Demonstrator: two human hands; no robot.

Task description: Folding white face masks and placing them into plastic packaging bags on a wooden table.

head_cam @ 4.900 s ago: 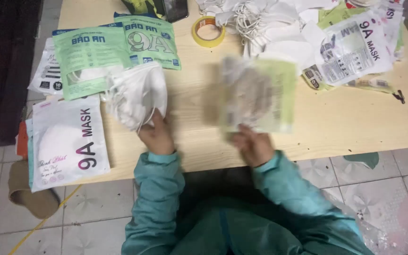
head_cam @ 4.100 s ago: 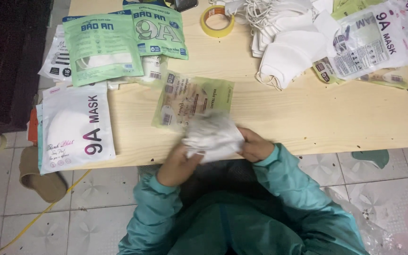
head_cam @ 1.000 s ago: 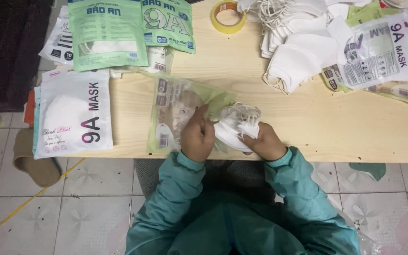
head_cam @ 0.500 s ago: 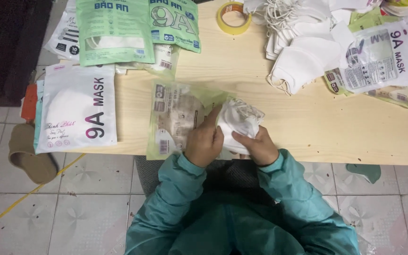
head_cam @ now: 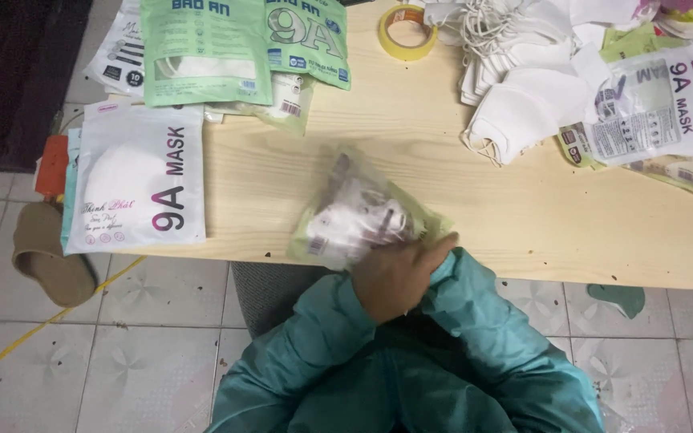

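A clear and green plastic pouch [head_cam: 358,216] stuffed with white face masks sits blurred at the near edge of the wooden table [head_cam: 459,200]. My left hand [head_cam: 399,279] lies against the pouch's lower right corner and grips it, fingers pointing right. My right hand is hidden under the left hand; only its teal cuff [head_cam: 463,277] shows beside the pouch.
A white mask pack [head_cam: 138,180] lies at the table's left edge, with green mask packs [head_cam: 206,52] behind it. A yellow tape roll [head_cam: 408,30] is at the back. Loose white masks [head_cam: 523,96] and more packs [head_cam: 651,108] fill the right. A slipper [head_cam: 50,256] lies on the tiled floor.
The white masks that my hands held over the pouch's mouth are now inside the pouch. The pouch has turned and shifted right, and my left hand has moved over my right hand.
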